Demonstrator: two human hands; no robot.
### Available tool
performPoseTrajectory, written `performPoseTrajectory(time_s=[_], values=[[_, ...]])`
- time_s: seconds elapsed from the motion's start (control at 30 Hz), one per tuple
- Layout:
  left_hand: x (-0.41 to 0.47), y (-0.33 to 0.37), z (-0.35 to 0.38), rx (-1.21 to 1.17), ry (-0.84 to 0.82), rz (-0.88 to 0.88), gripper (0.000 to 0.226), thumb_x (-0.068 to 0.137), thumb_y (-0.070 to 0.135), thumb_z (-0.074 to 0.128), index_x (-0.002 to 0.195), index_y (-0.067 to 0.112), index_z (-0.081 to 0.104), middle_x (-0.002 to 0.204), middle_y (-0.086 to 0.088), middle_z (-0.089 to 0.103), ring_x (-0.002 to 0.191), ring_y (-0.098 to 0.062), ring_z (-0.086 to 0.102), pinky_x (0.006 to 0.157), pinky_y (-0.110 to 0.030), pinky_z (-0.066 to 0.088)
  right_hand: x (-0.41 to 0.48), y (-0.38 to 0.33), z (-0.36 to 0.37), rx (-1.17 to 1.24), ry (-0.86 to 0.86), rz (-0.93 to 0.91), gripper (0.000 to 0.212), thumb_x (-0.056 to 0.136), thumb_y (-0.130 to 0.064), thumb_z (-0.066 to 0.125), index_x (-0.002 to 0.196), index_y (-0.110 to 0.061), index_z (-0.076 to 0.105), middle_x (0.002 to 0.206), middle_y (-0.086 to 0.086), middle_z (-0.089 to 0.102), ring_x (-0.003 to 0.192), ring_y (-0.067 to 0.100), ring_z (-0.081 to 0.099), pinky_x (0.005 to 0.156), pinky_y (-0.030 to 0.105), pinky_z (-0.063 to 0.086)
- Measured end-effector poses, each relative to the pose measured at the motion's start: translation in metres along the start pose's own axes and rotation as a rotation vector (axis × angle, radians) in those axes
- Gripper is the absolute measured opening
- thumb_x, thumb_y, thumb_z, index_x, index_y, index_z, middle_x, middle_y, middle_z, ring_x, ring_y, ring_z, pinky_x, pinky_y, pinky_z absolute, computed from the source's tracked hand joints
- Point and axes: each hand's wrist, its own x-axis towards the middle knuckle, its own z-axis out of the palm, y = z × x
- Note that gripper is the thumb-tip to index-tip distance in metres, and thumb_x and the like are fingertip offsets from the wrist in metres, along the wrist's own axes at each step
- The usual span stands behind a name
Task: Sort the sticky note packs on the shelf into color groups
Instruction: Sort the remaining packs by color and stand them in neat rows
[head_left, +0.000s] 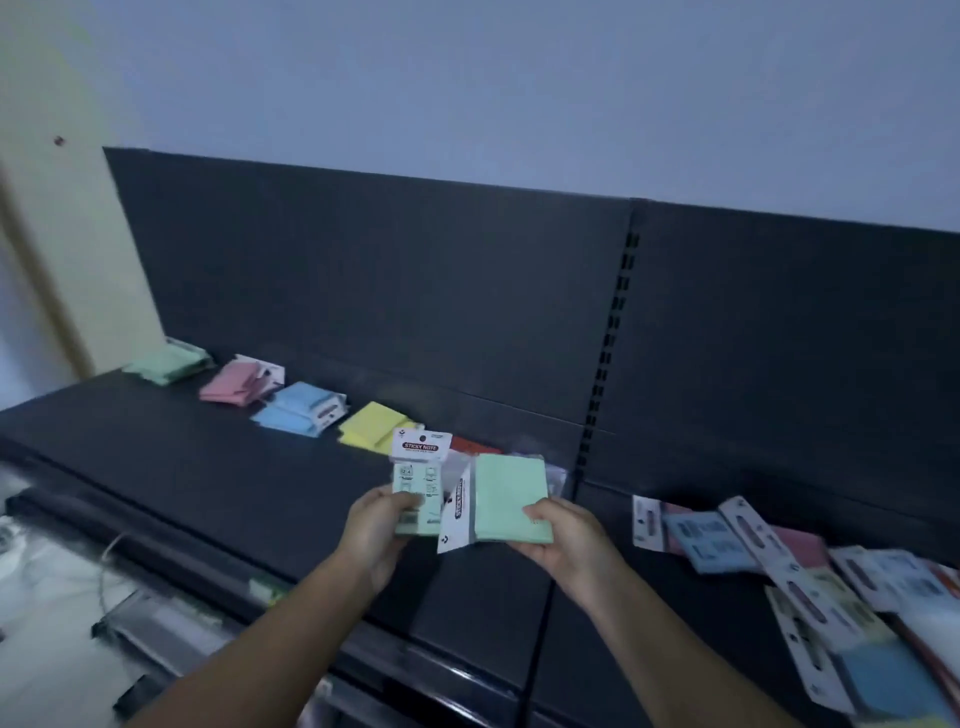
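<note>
Head view: left hand (371, 525) is gripping green pack (418, 491), right hand (563, 538) gripping second pack (511, 499); both probably needing carrying to green pile (169, 364).

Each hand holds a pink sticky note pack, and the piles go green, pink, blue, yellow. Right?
No. The head view shows the left hand holding a green pack and the right hand holding another green pack, not pink. The rest is right.

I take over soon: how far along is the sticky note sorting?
Done: green pile, pink pile, blue pile and yellow pile sit in a row on the shelf. In hand: the left hand grips a labelled green pack, the right hand a plain green pack. Left: the mixed heap at right, unsorted.
</note>
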Motion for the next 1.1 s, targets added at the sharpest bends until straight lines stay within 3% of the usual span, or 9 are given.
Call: performPoseTrajectory(time_s=[0.1,0.27,0.4,0.5,0.8,0.87,0.93,1.03,1.1], values=[[0.009,0.025,-0.070,-0.052,0.097,0.015,0.024,0.089,-0.002,0.051,0.113,-0.004,0.051,0.093,-0.021,0.064,0.073,-0.030,0.062,0.060,-0.036,0.052,0.017,0.028,0.070,-0.031,-0.049,0.036,0.020,0.087,0.009,0.045,0.099,0.005,0.060,0.095,0.018,0.067,0.083,0.028,0.065,0.060,0.035,0.055],[0.022,0.070,-0.183,-0.083,0.231,0.052,0.018,0.093,0.004,0.048,0.110,-0.002,0.052,0.093,-0.019,0.061,0.074,-0.028,0.061,0.061,-0.036,0.053,0.040,0.077,0.190,-0.126,-0.117,0.049,0.016,0.087,0.008,0.045,0.090,-0.001,0.058,0.086,0.014,0.066,0.076,0.025,0.064,0.060,0.035,0.054],[0.029,0.101,-0.259,-0.103,0.317,0.085,0.005,0.093,0.006,0.049,0.093,0.005,0.054,0.084,-0.013,0.061,0.069,-0.024,0.061,0.042,-0.024,0.053,0.057,0.103,0.260,-0.228,-0.172,0.007,0.018,0.087,0.006,0.046,0.094,-0.003,0.060,0.085,0.011,0.067,0.074,0.021,0.065,0.054,0.029,0.054],[0.036,0.113,-0.302,-0.137,0.359,0.076,0.007,0.094,0.008,0.049,0.088,0.008,0.053,0.083,-0.012,0.062,0.070,-0.022,0.061,0.042,-0.022,0.052,0.073,0.116,0.295,-0.263,-0.177,0.016,0.018,0.088,0.007,0.046,0.094,-0.004,0.059,0.086,0.011,0.066,0.076,0.022,0.064,0.058,0.031,0.054],[0.094,0.134,-0.368,-0.271,0.448,0.004,0.011,0.095,0.006,0.047,0.087,0.003,0.054,0.082,-0.014,0.061,0.071,-0.025,0.060,0.041,-0.026,0.053,0.146,0.147,0.372,-0.267,-0.188,0.092,0.024,0.087,0.011,0.048,0.106,0.001,0.056,0.097,0.016,0.064,0.084,0.028,0.062,0.078,0.041,0.051],[0.115,0.147,-0.376,-0.277,0.455,0.000,0.010,0.095,0.007,0.045,0.093,0.002,0.053,0.084,-0.014,0.060,0.072,-0.026,0.060,0.050,-0.035,0.052,0.170,0.149,0.390,-0.271,-0.198,0.098,0.025,0.087,0.011,0.048,0.108,0.002,0.057,0.100,0.017,0.063,0.084,0.028,0.061,0.076,0.039,0.052],[0.135,0.164,-0.384,-0.259,0.476,0.000,0.011,0.096,0.007,0.043,0.100,0.002,0.051,0.083,-0.013,0.060,0.072,-0.025,0.059,0.056,-0.035,0.047,0.193,0.150,0.409,-0.273,-0.208,0.114,0.025,0.086,0.011,0.048,0.107,0.001,0.057,0.097,0.016,0.063,0.080,0.026,0.061,0.072,0.037,0.051],[0.165,0.189,-0.395,-0.246,0.496,-0.006,0.015,0.096,0.006,0.042,0.108,0.001,0.050,0.084,-0.013,0.059,0.072,-0.025,0.058,0.057,-0.034,0.044,0.223,0.152,0.437,-0.272,-0.224,0.133,0.023,0.086,0.012,0.050,0.102,-0.001,0.059,0.088,0.012,0.065,0.076,0.023,0.061,0.071,0.037,0.051],[0.182,0.203,-0.402,-0.243,0.498,-0.007,0.015,0.096,0.006,0.043,0.108,0.002,0.050,0.085,-0.013,0.060,0.072,-0.025,0.058,0.056,-0.033,0.045,0.240,0.152,0.456,-0.273,-0.236,0.134,0.019,0.085,0.011,0.051,0.095,-0.003,0.059,0.084,0.008,0.065,0.074,0.020,0.061,0.063,0.032,0.051]])
